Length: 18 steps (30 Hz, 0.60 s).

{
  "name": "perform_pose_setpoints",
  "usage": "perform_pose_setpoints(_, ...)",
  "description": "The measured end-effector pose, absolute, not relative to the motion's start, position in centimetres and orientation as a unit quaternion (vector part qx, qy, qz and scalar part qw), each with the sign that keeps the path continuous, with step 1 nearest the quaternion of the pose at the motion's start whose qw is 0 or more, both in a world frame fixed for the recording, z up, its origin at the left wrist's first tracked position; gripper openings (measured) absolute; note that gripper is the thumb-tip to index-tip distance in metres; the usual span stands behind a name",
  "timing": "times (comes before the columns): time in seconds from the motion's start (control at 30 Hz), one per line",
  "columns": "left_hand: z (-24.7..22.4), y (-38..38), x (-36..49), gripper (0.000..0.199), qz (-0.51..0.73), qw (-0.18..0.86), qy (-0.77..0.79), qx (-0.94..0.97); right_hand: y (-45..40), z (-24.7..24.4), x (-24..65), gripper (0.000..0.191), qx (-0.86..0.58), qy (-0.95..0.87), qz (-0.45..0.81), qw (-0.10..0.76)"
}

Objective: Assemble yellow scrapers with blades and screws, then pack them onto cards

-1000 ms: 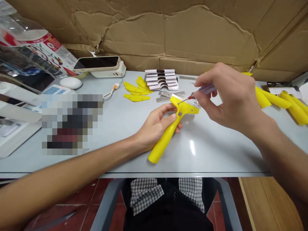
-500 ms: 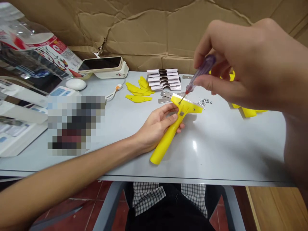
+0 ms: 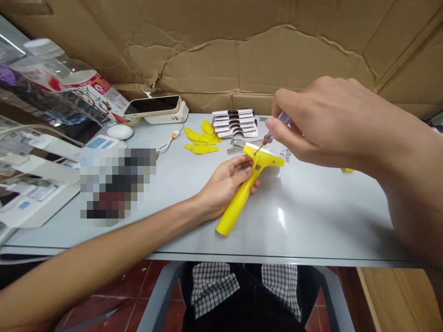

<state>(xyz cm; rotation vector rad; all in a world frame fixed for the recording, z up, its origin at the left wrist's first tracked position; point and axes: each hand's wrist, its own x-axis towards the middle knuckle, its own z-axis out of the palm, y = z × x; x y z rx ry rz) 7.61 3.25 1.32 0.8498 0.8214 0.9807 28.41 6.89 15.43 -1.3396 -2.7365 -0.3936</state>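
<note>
My left hand (image 3: 230,182) is closed around the neck of a yellow scraper (image 3: 238,200), its handle slanting down toward the table's front edge. A blade edge shows along the scraper's wide head, which has a screw near each end. Above it, my right hand (image 3: 311,124) grips a small screwdriver (image 3: 268,137) with a clear purplish handle. The screwdriver's tip meets the screw at the left end of the head. Behind the scraper lie metal blades (image 3: 237,146) and a pile of small screws (image 3: 286,154), partly covered by my right hand.
Yellow plates (image 3: 202,138) and a stack of white-wrapped blades (image 3: 235,123) lie at the table's back. To the left are a phone (image 3: 154,106) on a white block, a white mouse (image 3: 120,132), a large bottle (image 3: 90,92) and a blurred-out patch. Cardboard (image 3: 207,50) stands behind.
My right hand has rolled over the screwdriver and sits lower and further left in view. The screwdriver tip stays at the same screw. The camera view has shifted slightly.
</note>
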Motion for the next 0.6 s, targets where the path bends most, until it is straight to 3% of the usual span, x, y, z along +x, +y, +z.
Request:
perform_pose_setpoints(0.17,1.4,2.9,7.7,0.023,0.441,0.696,0.380,0.421,6.9,15.9,29.1,0.024,-0.400,-0.915,-0.024,0.047)
perform_pose_setpoints(0.33,1.3,2.7,7.5,0.025,0.436,0.677,0.392,0.444,7.2,15.9,29.7,0.027,-0.377,-0.924,-0.042,0.050)
perform_pose_setpoints(0.6,1.4,2.6,7.4,0.028,0.427,0.677,0.393,0.452,7.6,15.5,30.3,0.032,-0.452,-0.887,-0.061,0.068)
